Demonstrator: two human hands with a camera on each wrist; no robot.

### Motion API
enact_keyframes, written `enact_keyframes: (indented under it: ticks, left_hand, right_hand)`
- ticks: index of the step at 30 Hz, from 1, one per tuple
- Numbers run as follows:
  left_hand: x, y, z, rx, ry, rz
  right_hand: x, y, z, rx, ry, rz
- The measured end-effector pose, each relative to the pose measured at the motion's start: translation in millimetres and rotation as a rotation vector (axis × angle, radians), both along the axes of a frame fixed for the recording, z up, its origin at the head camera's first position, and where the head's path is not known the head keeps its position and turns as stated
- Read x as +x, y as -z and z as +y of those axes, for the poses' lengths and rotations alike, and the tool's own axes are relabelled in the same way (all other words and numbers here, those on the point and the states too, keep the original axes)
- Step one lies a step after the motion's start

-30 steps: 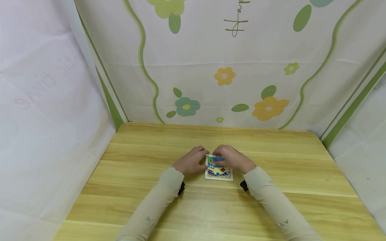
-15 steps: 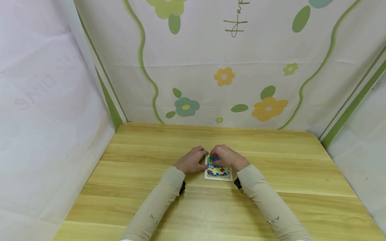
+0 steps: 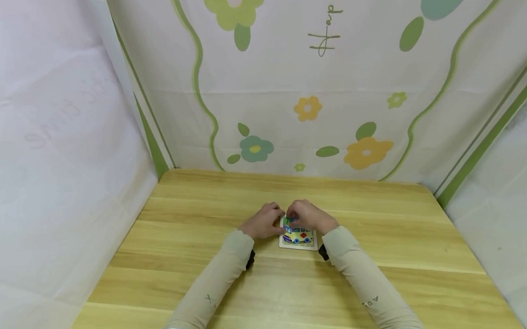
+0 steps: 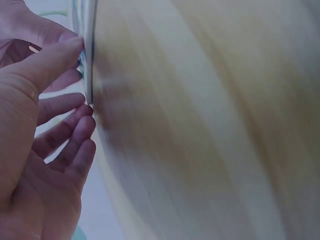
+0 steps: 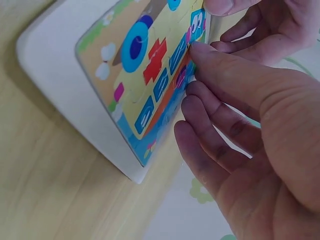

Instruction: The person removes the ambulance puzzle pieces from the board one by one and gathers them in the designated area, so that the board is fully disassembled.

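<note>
A small jigsaw puzzle [image 3: 297, 237] with a white frame lies on the wooden table, its picture a yellow ambulance with a red cross. My left hand [image 3: 262, 221] holds the puzzle by its left side, thumb at the left edge and fingers around the upper left corner. From the right, my right hand [image 3: 309, 215] reaches over the upper part, fingers curled and fingertips meeting the picture. A bluish puzzle piece [image 3: 295, 219] shows just under those fingertips, mostly hidden by them. In the right wrist view, the right thumb [image 5: 225, 67] presses beside the ambulance's eyes.
The wooden table [image 3: 194, 197] runs back to a white cloth wall [image 3: 261, 110] printed with flowers. More white cloth [image 3: 60, 168] hangs along the left side, and another sheet [image 3: 503, 193] along the right.
My right hand has shifted slightly left over the puzzle, taking the bluish piece toward the upper left corner. The left hand keeps its place. The head view has tilted a little.
</note>
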State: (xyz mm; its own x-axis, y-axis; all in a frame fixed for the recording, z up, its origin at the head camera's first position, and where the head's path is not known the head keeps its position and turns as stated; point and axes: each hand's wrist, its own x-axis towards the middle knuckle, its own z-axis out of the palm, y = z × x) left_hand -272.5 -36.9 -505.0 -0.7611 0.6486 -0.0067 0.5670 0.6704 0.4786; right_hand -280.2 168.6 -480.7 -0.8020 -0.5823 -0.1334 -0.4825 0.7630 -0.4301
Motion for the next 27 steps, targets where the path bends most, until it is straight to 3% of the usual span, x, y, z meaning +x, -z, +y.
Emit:
enact_keyframes:
  ticks: [11,20,27]
  left_hand:
    - [4.8,3.6,5.6,0.077,-0.031,-0.024]
    - [9.3,4.6,8.1,0.082,-0.060,-0.030]
    - [10.9,2.7,7.0,0.095,-0.072,-0.027]
  right_hand:
    - [3.7,-9.2,-1,-0.006,-0.050,-0.051]
    - [-0.3,-1.2,5,-0.076,0.040,-0.137]
    - [-2.4,-7.1,3,-0.066,-0.044,-0.133]
